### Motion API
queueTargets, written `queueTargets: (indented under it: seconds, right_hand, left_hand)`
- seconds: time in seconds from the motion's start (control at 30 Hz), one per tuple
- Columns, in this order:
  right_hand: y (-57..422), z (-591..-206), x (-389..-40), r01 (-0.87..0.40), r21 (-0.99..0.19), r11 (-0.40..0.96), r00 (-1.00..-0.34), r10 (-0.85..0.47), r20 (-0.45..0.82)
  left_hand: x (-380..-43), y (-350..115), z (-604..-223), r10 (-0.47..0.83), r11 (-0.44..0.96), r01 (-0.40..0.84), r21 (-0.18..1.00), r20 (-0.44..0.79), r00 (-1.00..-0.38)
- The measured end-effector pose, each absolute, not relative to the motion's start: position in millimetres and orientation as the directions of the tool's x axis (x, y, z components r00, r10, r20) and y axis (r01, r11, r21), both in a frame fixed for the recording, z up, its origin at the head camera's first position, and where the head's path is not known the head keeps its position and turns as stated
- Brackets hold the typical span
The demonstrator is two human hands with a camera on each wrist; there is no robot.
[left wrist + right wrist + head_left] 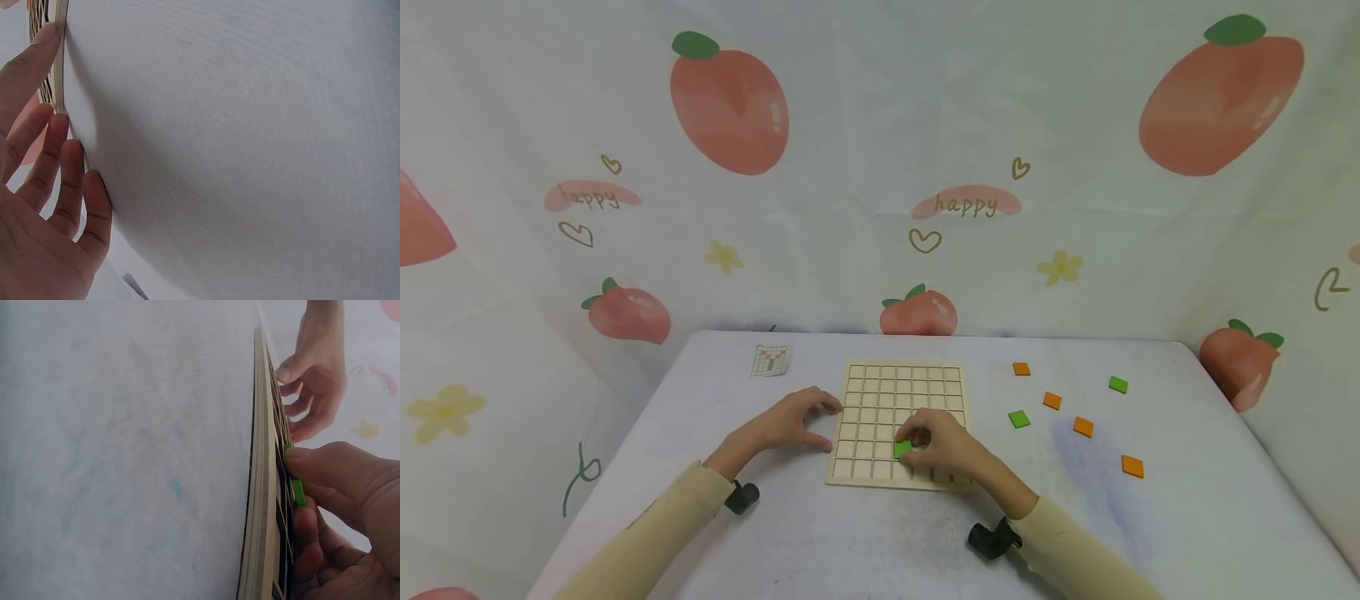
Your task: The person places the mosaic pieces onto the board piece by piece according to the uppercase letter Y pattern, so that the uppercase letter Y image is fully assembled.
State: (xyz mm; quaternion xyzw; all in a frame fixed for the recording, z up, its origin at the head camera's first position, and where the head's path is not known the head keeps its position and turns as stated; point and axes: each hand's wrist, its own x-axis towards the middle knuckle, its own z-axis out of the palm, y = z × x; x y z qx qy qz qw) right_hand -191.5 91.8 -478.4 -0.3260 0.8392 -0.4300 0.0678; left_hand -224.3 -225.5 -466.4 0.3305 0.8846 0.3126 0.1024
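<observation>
A wooden grid board [862,481] lies in the middle of the table, its squares marked off by thin raised lines. My right hand [943,442] is over its lower middle and pinches a green square tile [902,448] between thumb and fingers. In the right wrist view the tile [298,491] is right at the board's surface, partly covered by the fingertips. At the board's left edge, my left hand [785,422] has its thumb and fingers spread apart. Its thumb tip [47,34] rests against the wooden rim in the left wrist view.
Right of the board lie several loose orange tiles, one at the near right [1132,466], and two green tiles, one close to the board [1018,418]. A small paper card [771,361] with a coloured grid pattern lies at the back left. A printed cloth [850,167] hangs behind the table.
</observation>
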Motion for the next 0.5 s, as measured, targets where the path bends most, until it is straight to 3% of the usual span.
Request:
queueTargets:
  seconds: [0.5]
  right_hand:
    - [94.1,-478.3,-190.3,-0.438,-0.802,0.407,-0.794,-0.593,0.132]
  left_hand:
    - [-223.5,-223.1,-466.2,0.647,0.598,0.545,0.587,0.048,-0.761]
